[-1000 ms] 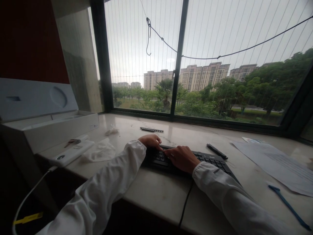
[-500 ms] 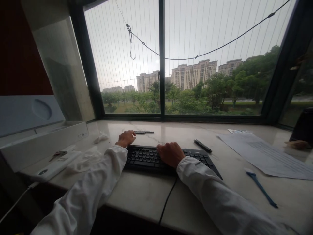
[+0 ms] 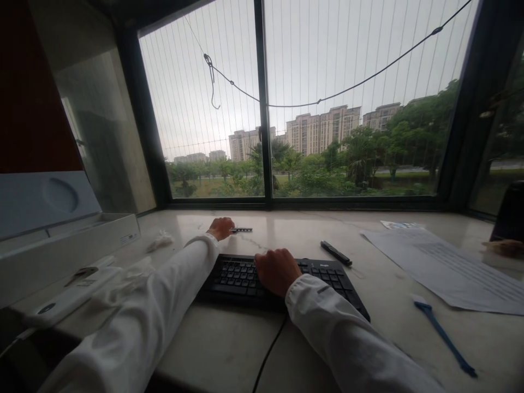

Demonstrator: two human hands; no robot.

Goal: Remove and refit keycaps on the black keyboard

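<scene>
A black keyboard lies on the pale tabletop in front of me, its cable running toward the near edge. My right hand is curled closed over the middle of its keys; whatever is under the fingers is hidden. Beyond the keyboard's far left corner, my left hand is closed at the left end of a slim dark bar with a row of light marks. The hand covers that end of the bar. A black pen-like stick rests behind the keyboard's right part.
Printed paper sheets lie to the right, with a blue long-handled tool nearer me. At left stand a white open box, a white power strip and crumpled clear plastic. A window closes off the back.
My left hand has reached farther and to the right, onto the slim bar's left end. My right hand stays over the keyboard, shifted slightly left. The view has tilted slightly.
</scene>
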